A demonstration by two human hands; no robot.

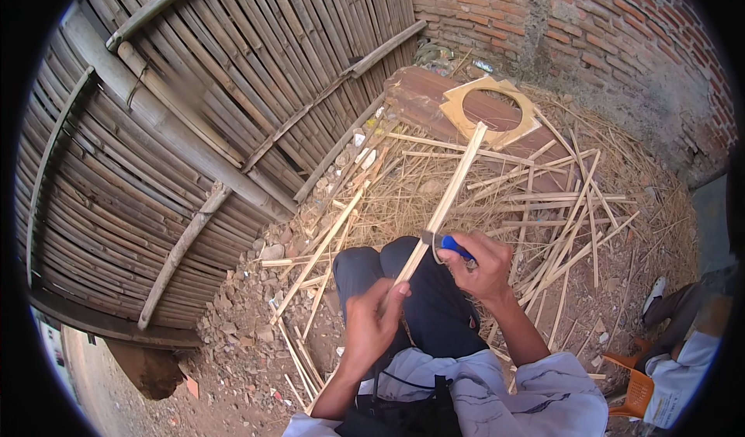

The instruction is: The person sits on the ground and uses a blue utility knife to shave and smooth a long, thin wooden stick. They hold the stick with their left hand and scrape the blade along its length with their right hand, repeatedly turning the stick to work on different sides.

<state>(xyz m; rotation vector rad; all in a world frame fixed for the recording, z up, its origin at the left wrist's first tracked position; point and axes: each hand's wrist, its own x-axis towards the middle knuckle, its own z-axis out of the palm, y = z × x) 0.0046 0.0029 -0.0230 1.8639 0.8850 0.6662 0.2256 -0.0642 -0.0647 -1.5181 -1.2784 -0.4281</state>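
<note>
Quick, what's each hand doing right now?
Left hand: closed, holding a pale wooden strip.
Right hand: closed, holding a blue-handled tool.

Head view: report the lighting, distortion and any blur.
Head view: soft daylight, no hard shadows; head view: bamboo fence and brick wall bend near the black rim; head view: a hazy smudge blurs the fence at upper left, while the wood strip looks fairly clear.

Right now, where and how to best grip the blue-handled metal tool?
Likely the blue handle, from the person's right: it points rightward, clear of the long pale wooden strip that its metal head overlaps. The right hand holds it there.
</note>
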